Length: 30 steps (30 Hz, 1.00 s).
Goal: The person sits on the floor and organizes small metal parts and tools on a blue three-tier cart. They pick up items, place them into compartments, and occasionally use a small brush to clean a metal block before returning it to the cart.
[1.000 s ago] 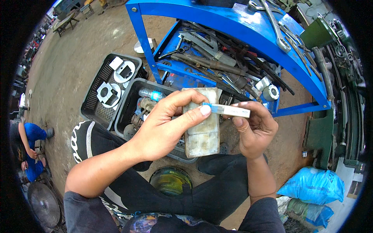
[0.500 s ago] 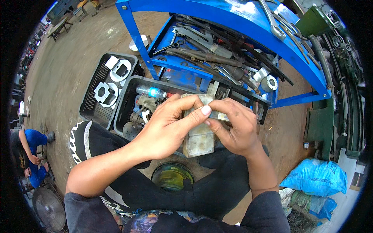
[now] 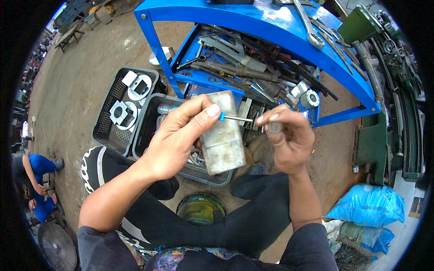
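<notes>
My left hand (image 3: 178,135) is closed, with thumb and forefinger pinching the blue end of a thin metal rod (image 3: 239,119). Its bare shank points right toward my other hand. Behind the rod is a worn, whitish rectangular box (image 3: 224,149), slightly tilted; the left hand's lower fingers go behind it, and their grip is hidden. My right hand (image 3: 291,140) is closed too, its fingertips around a small clear plastic piece (image 3: 274,127), perhaps a tube or case. The rod's tip lies close to the right fingertips; whether they touch is unclear.
Below the hands stands a black crate (image 3: 217,179) of metal parts. Left of it, another black crate (image 3: 101,124) holds flat silvery pieces. A blue tool cart (image 3: 158,49) loaded with tools stands ahead. Blue sacks (image 3: 368,205) lie at right; a person (image 3: 38,180) sits far left.
My hands have drawn apart, the right one moving right with the clear piece. The blue-ended rod now shows between them, and the box has shifted slightly left and up.
</notes>
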Available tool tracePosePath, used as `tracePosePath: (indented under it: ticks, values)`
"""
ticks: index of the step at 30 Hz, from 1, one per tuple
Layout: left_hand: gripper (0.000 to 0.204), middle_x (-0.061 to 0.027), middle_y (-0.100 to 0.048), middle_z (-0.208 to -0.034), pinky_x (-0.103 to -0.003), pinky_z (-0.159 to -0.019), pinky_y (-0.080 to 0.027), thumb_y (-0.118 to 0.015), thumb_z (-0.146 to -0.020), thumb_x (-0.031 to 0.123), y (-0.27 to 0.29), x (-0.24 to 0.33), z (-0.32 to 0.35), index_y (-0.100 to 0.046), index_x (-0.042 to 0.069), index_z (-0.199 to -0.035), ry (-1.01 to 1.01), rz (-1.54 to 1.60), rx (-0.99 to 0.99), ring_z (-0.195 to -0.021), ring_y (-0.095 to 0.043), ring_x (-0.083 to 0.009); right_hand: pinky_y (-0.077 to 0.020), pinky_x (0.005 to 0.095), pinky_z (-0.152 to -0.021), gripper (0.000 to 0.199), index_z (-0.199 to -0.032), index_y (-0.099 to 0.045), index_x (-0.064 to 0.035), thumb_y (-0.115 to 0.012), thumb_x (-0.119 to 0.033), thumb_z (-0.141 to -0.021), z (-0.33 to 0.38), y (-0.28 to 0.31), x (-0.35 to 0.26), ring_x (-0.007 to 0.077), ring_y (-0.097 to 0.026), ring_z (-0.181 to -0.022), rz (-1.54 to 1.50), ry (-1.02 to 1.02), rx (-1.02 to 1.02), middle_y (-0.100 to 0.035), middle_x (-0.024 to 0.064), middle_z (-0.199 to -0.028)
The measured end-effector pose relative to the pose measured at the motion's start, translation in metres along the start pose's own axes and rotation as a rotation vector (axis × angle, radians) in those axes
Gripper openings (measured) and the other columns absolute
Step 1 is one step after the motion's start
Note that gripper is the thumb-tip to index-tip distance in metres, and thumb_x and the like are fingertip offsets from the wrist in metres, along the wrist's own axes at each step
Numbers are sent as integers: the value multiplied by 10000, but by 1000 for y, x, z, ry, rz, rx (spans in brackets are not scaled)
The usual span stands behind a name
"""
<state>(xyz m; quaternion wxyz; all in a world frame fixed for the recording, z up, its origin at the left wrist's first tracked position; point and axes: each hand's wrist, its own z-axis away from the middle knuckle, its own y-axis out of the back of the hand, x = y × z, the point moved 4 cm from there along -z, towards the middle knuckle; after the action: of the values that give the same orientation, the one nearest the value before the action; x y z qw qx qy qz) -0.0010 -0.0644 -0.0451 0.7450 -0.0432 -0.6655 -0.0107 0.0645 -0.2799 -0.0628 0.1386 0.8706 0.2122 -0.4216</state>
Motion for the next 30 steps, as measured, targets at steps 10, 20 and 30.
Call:
tracePosePath:
  ticks: [10, 20, 30]
  values:
    - [309, 36, -521, -995, -258, -823, -409, -492, -1102, 406, -3, -5, 0, -593, 114, -1115, 92, 131, -156, -915, -477, -70, -502, 339, -917, 306, -1225, -560, 9, -686, -159, -1003, 5, -5, -5, 193, -617, -1000, -88, -84, -8, -622, 126, -1069]
    - [245, -16, -524, -950, -253, -770, -425, -610, -1061, 308, -10, -1, -1, -629, 66, -1093, -118, -154, -127, -892, -489, -116, -466, 319, -688, 381, -1102, -732, -48, -895, -167, -779, -1, -12, -33, 195, -593, -785, 402, 157, 5, -676, 70, -958]
    - [306, -68, -506, -958, -320, -693, -452, -691, -1000, 347, -16, -3, 3, -674, 54, -1087, -177, -424, 28, -881, -503, -173, -472, 331, -664, 271, -969, -733, -58, -838, -3, -726, 3, -18, -43, 221, -585, -739, 753, 300, 82, -684, 56, -856]
